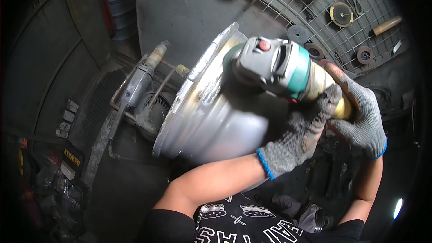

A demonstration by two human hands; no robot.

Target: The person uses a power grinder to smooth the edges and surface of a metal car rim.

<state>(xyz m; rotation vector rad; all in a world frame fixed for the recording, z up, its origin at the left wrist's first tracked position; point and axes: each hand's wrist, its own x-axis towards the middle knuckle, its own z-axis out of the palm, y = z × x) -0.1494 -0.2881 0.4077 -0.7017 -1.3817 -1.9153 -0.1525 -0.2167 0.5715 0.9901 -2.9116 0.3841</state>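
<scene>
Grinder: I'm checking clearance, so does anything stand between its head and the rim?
Nothing visible does: the grinder head overlaps the rim in view; contact is hard to tell. Left hand and right hand hold the handle.

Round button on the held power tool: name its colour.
The round button on the power tool is red, clearest in the head view.

Left hand (306, 128) and right hand (363, 112) grip a grinder (288, 69) — at a wheel rim (225, 121).
</scene>
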